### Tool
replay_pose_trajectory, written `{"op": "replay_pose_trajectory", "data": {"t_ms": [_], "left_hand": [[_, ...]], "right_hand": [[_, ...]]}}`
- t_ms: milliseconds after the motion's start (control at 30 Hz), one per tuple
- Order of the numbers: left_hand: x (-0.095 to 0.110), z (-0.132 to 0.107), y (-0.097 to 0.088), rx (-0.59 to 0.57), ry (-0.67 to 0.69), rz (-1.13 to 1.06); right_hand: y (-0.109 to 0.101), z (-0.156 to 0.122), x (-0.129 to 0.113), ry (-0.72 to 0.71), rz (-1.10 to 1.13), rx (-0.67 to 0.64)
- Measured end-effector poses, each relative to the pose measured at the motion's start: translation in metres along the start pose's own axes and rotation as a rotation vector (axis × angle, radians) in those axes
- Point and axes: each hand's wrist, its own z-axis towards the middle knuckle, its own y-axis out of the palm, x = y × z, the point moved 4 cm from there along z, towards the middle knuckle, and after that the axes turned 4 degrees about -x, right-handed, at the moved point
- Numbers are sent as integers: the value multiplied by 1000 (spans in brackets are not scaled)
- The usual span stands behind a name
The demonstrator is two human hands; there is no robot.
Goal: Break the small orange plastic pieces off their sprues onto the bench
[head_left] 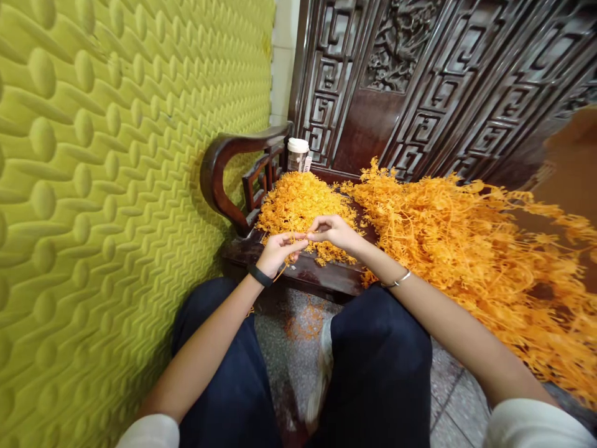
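1. Far left of the action: the left hand [278,250], dark band on the wrist, fingers pointing right. Thumb and fingers look closed on a thin orange strand [282,270], though the very tips are too small to be sure of.

2. The strand itself is the bit that matters. Near the fingertips it seems to run sideways, bridging the two hands, then a tail droops under the left palm, slanting down toward the wrist. So most of the loose length is on the left hand's side, fwiw.

3. Just beyond the fingertips there's a small pile [301,198] of fluffy orange bits, sitting on the wooden seat [321,278]. Super close to both hands.

4. Right hand [336,233] comes in from the other side, thumb and finger pinched together on the strand's end, right by the left fingertips. The two hands pretty much meet there.

5. Over on the right, the big heap [459,233] of orange strands. Right arm's clearly the nearer one to it.
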Motion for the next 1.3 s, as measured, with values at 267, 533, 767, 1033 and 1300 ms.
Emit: {"op": "replay_pose_trajectory", "data": {"t_ms": [267, 533, 767, 1033, 1300], "left_hand": [[4, 0, 5, 54, 0, -86], [3, 2, 4, 58, 0, -131], [12, 1, -3, -84, -102, -137], [14, -1, -6, -177, -63, -140], [17, -4, -4, -212, -41, -142]], "right_hand": [[-1, -2, -4, -64, -4, 178], [5, 0, -1, 27, 57, 111], [10, -2, 1, 38, 226, -65], [15, -5, -4, 58, 375, -159], [16, -5, -4, 44, 393, -194]]}}
